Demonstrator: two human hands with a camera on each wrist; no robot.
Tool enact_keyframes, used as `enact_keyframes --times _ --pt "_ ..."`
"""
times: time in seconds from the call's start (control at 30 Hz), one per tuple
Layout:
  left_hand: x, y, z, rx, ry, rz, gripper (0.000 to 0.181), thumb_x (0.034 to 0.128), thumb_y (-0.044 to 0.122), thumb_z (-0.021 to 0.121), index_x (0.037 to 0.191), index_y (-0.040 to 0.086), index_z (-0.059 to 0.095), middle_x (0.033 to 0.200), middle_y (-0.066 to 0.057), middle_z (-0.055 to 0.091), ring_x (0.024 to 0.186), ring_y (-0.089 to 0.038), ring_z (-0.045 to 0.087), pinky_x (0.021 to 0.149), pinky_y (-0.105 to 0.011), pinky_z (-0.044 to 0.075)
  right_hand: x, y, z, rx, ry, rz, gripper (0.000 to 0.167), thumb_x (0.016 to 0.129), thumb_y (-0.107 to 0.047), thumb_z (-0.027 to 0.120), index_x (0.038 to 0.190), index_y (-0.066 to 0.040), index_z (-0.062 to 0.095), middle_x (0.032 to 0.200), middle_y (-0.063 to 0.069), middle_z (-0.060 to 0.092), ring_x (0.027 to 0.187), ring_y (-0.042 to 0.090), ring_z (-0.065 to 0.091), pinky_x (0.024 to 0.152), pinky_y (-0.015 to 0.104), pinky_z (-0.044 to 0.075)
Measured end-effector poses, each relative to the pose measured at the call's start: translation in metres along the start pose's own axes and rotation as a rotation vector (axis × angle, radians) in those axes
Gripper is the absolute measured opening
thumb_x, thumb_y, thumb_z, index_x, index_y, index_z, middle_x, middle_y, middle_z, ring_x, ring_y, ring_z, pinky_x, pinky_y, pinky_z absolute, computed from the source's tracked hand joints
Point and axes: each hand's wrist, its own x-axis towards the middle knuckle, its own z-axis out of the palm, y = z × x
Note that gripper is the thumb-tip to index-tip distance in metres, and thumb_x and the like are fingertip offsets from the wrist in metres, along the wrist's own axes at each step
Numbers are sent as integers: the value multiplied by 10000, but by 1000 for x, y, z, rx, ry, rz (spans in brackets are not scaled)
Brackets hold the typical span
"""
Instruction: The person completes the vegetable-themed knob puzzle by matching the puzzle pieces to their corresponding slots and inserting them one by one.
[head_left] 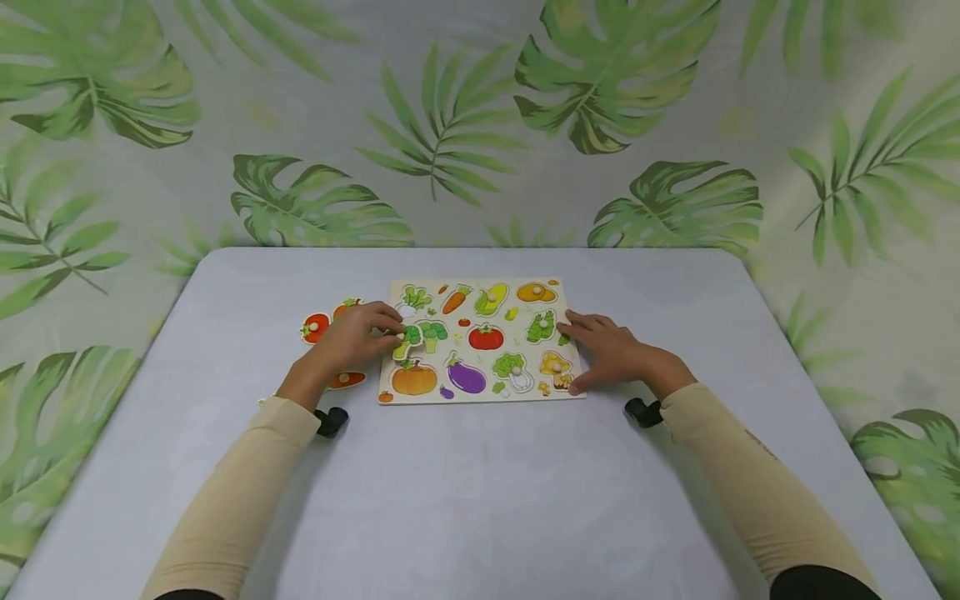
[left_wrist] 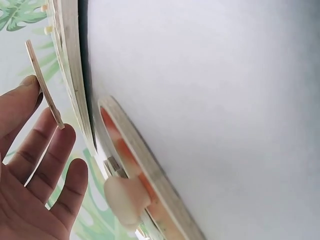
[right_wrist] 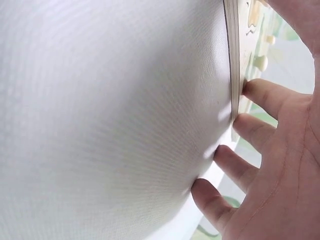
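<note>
A wooden vegetable peg puzzle board (head_left: 480, 396) lies flat on the table. Over its left edge my left hand (head_left: 360, 333) pinches a broccoli puzzle piece (head_left: 408, 337) by its edge, tilted above the printed broccoli (head_left: 433, 335). In the left wrist view that broccoli piece (left_wrist: 44, 85) appears edge-on between thumb and fingers, apart from the board (left_wrist: 70, 60). My right hand (head_left: 611, 350) rests at the board's right side, fingers spread. Some of its fingertips touch the board's edge (right_wrist: 233, 60), while others touch the tablecloth, as the right wrist view shows.
Left of the board lie loose pieces: a red tomato-like piece (head_left: 315, 327), an orange piece (head_left: 347, 307) and a carrot-like piece (head_left: 347, 380), partly behind my left hand. Knobbed pieces such as the mushroom (head_left: 556, 365) and lettuce (head_left: 513, 372) sit in the board.
</note>
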Motion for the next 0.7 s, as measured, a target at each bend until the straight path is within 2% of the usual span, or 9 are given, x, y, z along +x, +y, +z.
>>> enact_keyframes --times 0.33,0.7 --pt "4 0 3 25 8 -8 227 917 217 708 1094 89 770 1243 -87 664 1215 -312 587 1054 -500 481 0 -1 0 24 -19 9 1058 739 -531 822 1569 -139 297 1669 156 152 1502 451 170 1083 761 271" --pt "18 9 9 57 4 -33 229 918 239 706 1096 111 774 1215 -67 666 1164 -283 609 1038 -476 489 1 0 -1 24 -8 6 1067 731 -525 831 1568 -135 297 1667 156 156 1501 442 172 1078 736 294"
